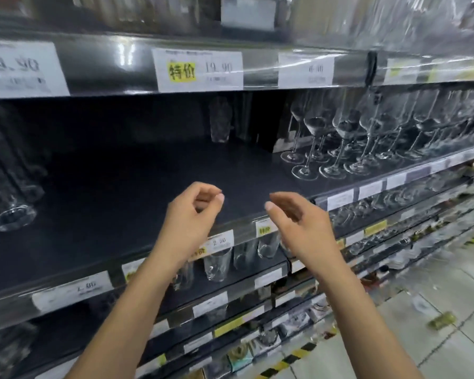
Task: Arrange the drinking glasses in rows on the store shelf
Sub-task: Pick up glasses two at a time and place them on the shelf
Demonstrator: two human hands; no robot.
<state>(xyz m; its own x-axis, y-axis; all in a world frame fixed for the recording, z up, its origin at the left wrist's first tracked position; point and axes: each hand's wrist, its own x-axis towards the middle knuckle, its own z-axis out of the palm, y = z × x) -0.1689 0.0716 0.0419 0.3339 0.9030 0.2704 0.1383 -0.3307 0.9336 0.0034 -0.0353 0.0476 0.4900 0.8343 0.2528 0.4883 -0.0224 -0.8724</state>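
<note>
Hovering just short of the front lip of the dark middle shelf (121,192) — left hand (189,217) and right hand (304,228) side by side, apart from each other, touching nothing. Curling the fingers (219,198) loosely on both, thumbs near forefingers, holding no glass; reading as readiness for a two-handed pick rather than any grip.

Standing well beyond the fingers, at the back of the shelf, a lone tall tumbler (220,121), upright and apart from everything else. Crowding far to the left of the left fingers, a blurred cluster of tumblers (11,192), its lean probably only the wide lens. Lining up to the right of the right fingers and further back, stemmed wine glasses (348,132) in tidy rows, feet nearly touching, probably set so to fill the depth and face the aisle. Sitting below the fingers, on the next shelf down behind the price tags (220,242), short tumblers (218,265) in a loose line.

Leaving the broad stretch straight ahead of the fingers bare — likely the room meant for new rows. Judging the work barely under way here: calling next for a reach to the lone tumbler or the left cluster, taking each glass low on its wall, keeping clear of neighbouring glass to avoid a knock.
</note>
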